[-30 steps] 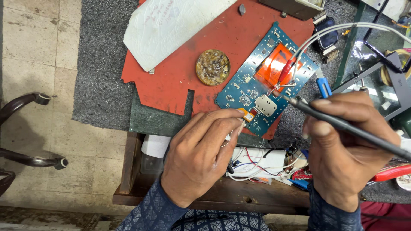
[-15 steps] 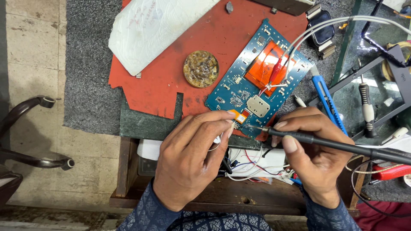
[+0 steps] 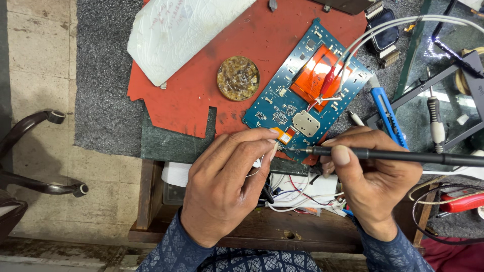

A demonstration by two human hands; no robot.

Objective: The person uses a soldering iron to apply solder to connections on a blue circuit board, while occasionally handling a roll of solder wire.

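Your counter (image 3: 101,100) carries a grey felt cover, and on it lies a red mat (image 3: 201,90) with a notched lower edge. A white cloth-like sheet (image 3: 181,30) overlaps the mat's upper left. The blue circuit board (image 3: 282,100) sits tilted on the mat's right side, with an orange patch (image 3: 312,73) taped on its upper part and a red clip and white wires running to it. Your left hand (image 3: 227,191) rests at the board's near corner, its fingers (image 3: 262,146) pinched on a thin solder wire (image 3: 254,171) close to the board's edge. Your right hand (image 3: 373,176) grips a black soldering iron (image 3: 403,157), fingers clenched around the shaft, tip touching the same corner. A round tin of brownish flux (image 3: 238,78) stands on the mat just left of the board. A blue utility knife (image 3: 388,113) lies right of the board.
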